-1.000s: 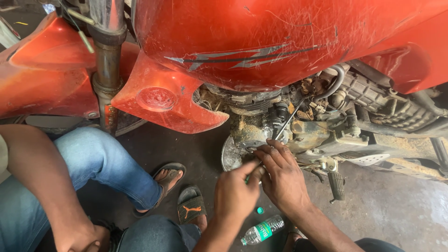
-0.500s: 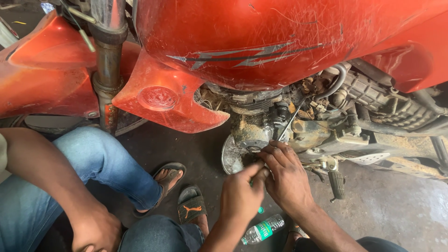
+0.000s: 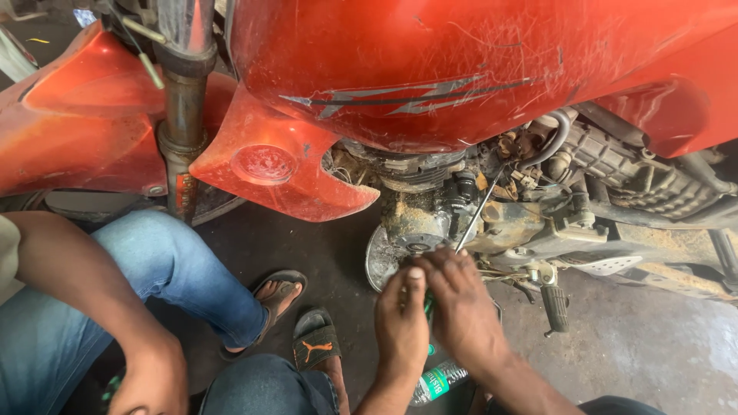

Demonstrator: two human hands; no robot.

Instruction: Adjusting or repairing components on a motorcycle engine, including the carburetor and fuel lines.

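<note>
We see both hands on the screwdriver (image 3: 477, 211) — left hand (image 3: 401, 321) and right hand (image 3: 460, 307) clenched round its handle, tip in the grimy engine (image 3: 430, 219); work midway, covers on.

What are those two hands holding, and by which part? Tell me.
Both the left hand and right hand close around the handle end of a screwdriver; its thin metal shaft runs up into the motorcycle engine.

The two hands hide the screwdriver's (image 3: 478, 211) handle; only its thin shaft shows, and its tip is lost among grimy engine parts. The right hand (image 3: 461, 303) covers most of the plastic bottle (image 3: 437, 382). The red tank (image 3: 461, 69) runs off the top edge.
</note>
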